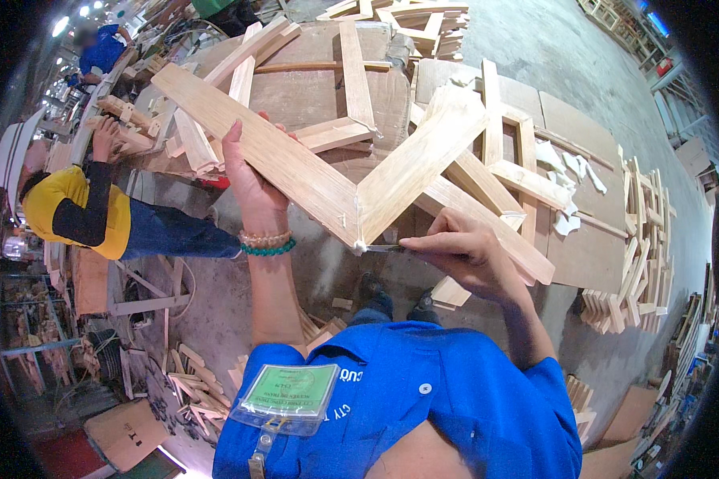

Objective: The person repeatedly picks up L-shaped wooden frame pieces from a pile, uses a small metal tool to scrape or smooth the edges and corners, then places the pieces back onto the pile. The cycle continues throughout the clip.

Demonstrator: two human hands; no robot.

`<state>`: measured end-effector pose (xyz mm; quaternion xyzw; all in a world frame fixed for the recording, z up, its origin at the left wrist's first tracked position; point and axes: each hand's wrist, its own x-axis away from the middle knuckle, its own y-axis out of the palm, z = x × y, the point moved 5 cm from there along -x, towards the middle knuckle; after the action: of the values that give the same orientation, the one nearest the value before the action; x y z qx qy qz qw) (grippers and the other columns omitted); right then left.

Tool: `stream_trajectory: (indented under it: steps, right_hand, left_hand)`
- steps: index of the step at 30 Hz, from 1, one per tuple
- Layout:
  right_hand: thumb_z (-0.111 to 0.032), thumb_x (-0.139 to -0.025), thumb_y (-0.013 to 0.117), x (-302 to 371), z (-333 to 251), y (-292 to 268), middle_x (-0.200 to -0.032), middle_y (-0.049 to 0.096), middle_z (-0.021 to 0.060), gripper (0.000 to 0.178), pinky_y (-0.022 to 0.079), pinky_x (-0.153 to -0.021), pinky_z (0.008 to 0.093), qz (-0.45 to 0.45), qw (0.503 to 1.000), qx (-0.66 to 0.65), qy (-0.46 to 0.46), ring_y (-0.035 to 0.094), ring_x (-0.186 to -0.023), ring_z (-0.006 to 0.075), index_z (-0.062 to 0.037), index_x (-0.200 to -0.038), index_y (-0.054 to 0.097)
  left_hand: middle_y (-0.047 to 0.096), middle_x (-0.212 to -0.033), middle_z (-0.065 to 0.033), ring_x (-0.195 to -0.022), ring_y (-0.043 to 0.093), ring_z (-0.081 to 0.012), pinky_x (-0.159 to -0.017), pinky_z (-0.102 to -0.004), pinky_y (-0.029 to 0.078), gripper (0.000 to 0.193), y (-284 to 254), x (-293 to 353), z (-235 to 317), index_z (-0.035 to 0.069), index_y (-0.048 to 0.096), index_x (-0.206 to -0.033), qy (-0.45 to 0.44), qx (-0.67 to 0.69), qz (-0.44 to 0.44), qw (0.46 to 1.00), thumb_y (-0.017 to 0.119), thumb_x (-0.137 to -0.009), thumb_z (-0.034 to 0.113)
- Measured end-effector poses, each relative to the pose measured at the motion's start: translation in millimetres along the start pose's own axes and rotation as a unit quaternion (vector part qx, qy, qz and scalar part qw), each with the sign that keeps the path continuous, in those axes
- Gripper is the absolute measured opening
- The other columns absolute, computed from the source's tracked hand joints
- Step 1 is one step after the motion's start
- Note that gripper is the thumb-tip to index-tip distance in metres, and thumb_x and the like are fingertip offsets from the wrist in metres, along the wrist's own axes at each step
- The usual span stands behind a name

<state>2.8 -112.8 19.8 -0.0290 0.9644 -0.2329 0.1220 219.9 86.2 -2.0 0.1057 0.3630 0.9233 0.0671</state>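
My left hand (pixel 252 180) is wrapped round one arm of a V-shaped wooden frame piece (pixel 291 164), holding it up off the table with its corner toward me. White filler or glue shows along the mitred joint (pixel 358 215) and at its tip. My right hand (pixel 465 249) is closed in a pinch on a small thin metal blade (pixel 385 248). The blade's end meets the lower tip of the corner. Most of its handle is hidden in my fingers, so its exact kind is unclear.
Similar angled wooden pieces (pixel 358 80) lie on the brown-covered table (pixel 311 96) ahead. White scraps (pixel 567 172) lie at the right, near a stack of angled pieces (pixel 631 279). A co-worker in a yellow top (pixel 64 203) handles wood at the left. Another person in blue (pixel 101 52) is farther back.
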Motion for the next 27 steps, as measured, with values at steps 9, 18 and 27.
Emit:
stream_trajectory:
  steps: [9,18,27]
  right_hand:
    - [0.002,-0.077,0.066,-29.5,5.6,-11.4,-0.077,0.051,0.0017,0.036,0.04,-0.062,0.0255,0.093,0.992,0.081,0.006,0.049,-0.072,0.0139,-0.0153,-0.108,0.07]
    - [0.004,-0.074,0.065,-10.4,8.9,3.1,-0.076,0.054,0.0031,0.042,0.044,-0.056,0.0292,0.032,0.997,0.075,-0.013,0.054,-0.066,0.0161,-0.0216,-0.107,0.07]
    - [0.002,-0.078,0.056,15.4,17.7,-57.0,-0.083,0.059,0.0051,0.03,0.042,-0.065,0.0226,0.161,0.963,-0.213,0.025,0.054,-0.075,0.0118,-0.0018,-0.106,0.068]
  left_hand:
    - [0.058,-0.086,-0.0104,-0.08,0.057,-0.0221,-0.073,-0.0403,0.047,0.046,11.6,7.5,0.5,0.005,0.054,-0.112,0.001,0.032,-0.032,0.999,0.053,-0.085,0.042]
    - [0.057,-0.086,-0.0098,-0.083,0.056,-0.0208,-0.077,-0.039,0.046,0.045,3.0,-0.1,1.2,0.004,0.054,-0.111,0.008,0.036,-0.024,0.999,0.054,-0.086,0.041]
    - [0.053,-0.115,-0.0185,-0.109,0.053,-0.0291,-0.094,-0.0475,0.046,0.058,36.8,10.2,1.5,0.002,0.042,-0.127,-0.057,0.264,-0.201,0.942,0.062,-0.087,0.039]
